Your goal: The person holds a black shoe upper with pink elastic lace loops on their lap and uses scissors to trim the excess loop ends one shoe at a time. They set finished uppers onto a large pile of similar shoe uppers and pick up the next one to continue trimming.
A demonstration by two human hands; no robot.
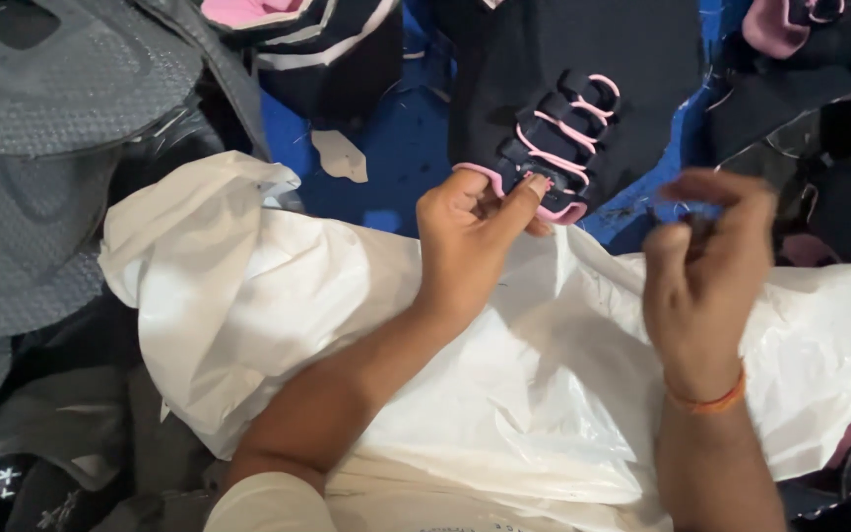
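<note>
Here, the items are listed from largest to smallest.

- A crumpled white plastic sack [504, 394] is spread beneath both forearms and both hands; its slack folds rise up to the wrists.
- Grey textured shoe-upper panels [41, 148] are stacked well to the left of the left hand, overlapping one another.
- A black shoe upper [554, 89] with pink lacing and pink edging is laid just beyond the left hand, on a blue surface [396, 148]. Its lower pink-trimmed edge is touched by the fingertips.
- The left hand [470, 241] is closed in a pinch on that pink-edged corner of the black shoe upper, thumb pressed against the trim.
- The right hand [711, 266], a thin orange band at the wrist, is raised apart from the upper, to the right. Its fingers are curled together as if something fine were nipped between them; what, if anything, is held cannot be told, since the fingertips are blurred.
- A small pale offcut [339, 156] is seen on the blue surface, to the left of and beyond the left hand.
- Risk, as judged: the upper is secured at one corner only, so a pull could slip it from the pinch or distort the laced loops. The loose sack film could be caught under a wrist and dragged, disturbing the piece.
</note>
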